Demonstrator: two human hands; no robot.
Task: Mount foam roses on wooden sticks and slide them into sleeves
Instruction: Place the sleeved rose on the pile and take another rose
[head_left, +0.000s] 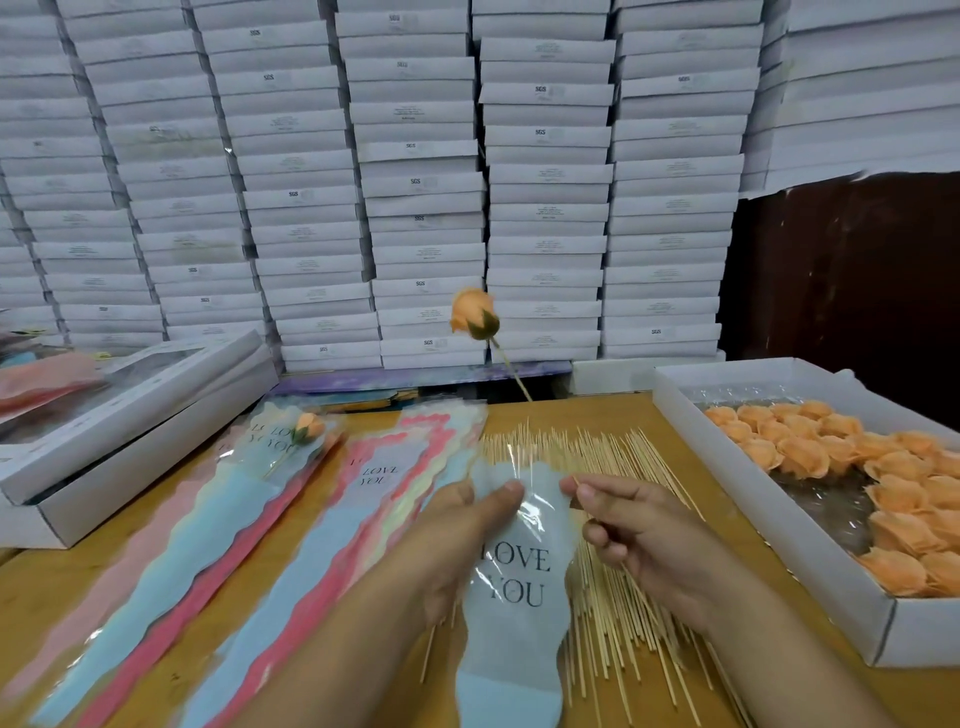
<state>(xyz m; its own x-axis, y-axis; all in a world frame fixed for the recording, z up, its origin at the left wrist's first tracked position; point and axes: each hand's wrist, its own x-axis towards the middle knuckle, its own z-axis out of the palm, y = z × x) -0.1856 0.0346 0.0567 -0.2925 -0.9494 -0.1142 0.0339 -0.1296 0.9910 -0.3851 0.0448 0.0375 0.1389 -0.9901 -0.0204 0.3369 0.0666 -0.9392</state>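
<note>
Head view: at lower centre of the frame, the left hand (457, 540) is pinching the clear top of a blue "LOVE YOU" sleeve (511, 597) lying over loose wooden sticks (613, 457) on the bench (769, 639). The right hand (639, 535) is closing its grip on a thin stick (511, 371) that is rising toward centre frame, carrying an orange foam rose (474, 314). More roses are filling a white tray (769, 499) at right. The mouth of the sleeve looks barely parted, so the stick's end may snag or pierce the film. The stick's lower end is hidden in the fingers, and motion is blurring the rose.
</note>
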